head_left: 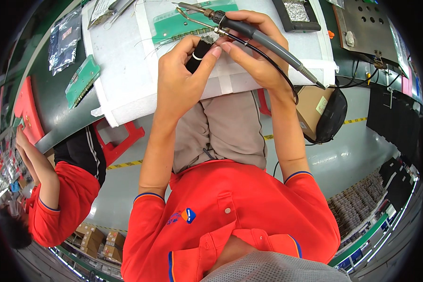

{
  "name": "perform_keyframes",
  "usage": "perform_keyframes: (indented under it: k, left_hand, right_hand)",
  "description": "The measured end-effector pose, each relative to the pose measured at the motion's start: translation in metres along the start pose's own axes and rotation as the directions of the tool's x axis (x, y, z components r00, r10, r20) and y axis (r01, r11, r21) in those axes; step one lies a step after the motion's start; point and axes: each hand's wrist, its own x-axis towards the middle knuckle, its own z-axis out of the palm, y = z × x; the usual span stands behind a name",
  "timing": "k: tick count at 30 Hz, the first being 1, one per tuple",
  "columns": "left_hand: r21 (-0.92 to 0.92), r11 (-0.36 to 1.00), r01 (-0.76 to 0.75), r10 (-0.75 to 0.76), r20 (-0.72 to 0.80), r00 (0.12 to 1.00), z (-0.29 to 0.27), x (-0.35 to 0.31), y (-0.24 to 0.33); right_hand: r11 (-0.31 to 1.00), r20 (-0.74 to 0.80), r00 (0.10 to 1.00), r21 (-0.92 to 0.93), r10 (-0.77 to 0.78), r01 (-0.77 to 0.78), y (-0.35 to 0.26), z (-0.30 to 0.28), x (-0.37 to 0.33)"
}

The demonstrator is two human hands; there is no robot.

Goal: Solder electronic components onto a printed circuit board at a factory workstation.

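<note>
Black bundle (199,55) with frayed grey tip, upper centre of the frame, pinched by our left hand (181,77), grey soldering iron (268,41) beside it, held in our right hand (264,66), green board (167,28) at top centre, white mat (127,70) beneath.

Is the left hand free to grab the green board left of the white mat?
Probably not: the left hand is holding a white-banded black item, but the green board looks unobstructed.

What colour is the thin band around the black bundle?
The thin band is white, best seen in the head view.
</note>
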Motion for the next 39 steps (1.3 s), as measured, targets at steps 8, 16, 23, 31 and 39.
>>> perform_keyframes:
  k: [8,16,23,31,39]
  left_hand:
    - [0.015,1.0,0.018,-0.019,0.019,1.0,0.0,-0.001,0.001]
    - [0.055,0.998,-0.024,0.021,0.053,0.998,-0.003,-0.002,-0.009]
    - [-0.086,0.993,0.079,-0.08,-0.002,0.997,-0.003,-0.003,0.007]
    - [0.165,0.986,0.025,0.003,-0.172,0.985,-0.022,0.003,0.003]
    - [0.306,0.951,0.04,0.027,-0.212,0.977,-0.022,0.01,-0.002]
  right_hand:
    - [0.997,0.01,1.0,0.07,-0.015,0.014,0.004,-0.001,0.001]
    - [0.997,0.026,1.0,0.072,0.005,-0.007,0.002,0.001,0.0]
    - [0.74,-0.028,0.781,0.298,-0.624,0.603,0.035,0.002,0.025]
    - [0.981,-0.327,0.925,-0.059,-0.192,0.183,0.015,-0.006,0.001]
    - [0.935,-0.426,0.873,0.142,-0.239,0.325,0.02,-0.008,-0.002]
